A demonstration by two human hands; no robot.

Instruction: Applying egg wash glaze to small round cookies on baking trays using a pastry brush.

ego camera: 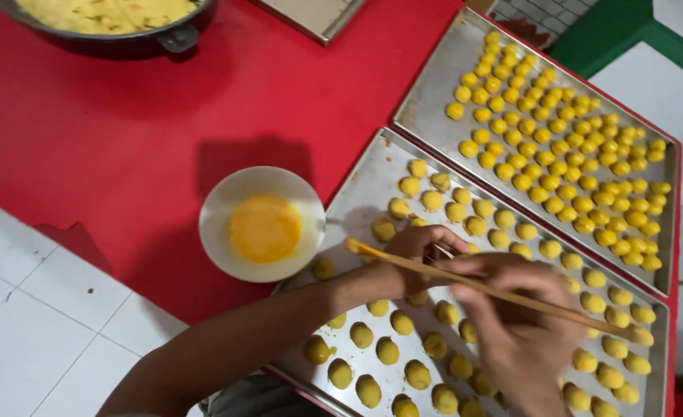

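Dough balls (388, 350) sit in rows on the near metal tray (364, 189), which lies on the red table (125, 139). Your right hand (523, 328) is closed around a thin wooden brush (496, 292), its yellow-wet tip pointing toward the white bowl of beaten egg (262, 225). Your left hand (418, 251) rests curled over the tray, its fingers touching a ball; you cannot tell if it grips.

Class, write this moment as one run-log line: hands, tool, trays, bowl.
right hand: holds brush stick | left hand: on near tray of dough balls | egg bowl: left of tray | far tray: filled
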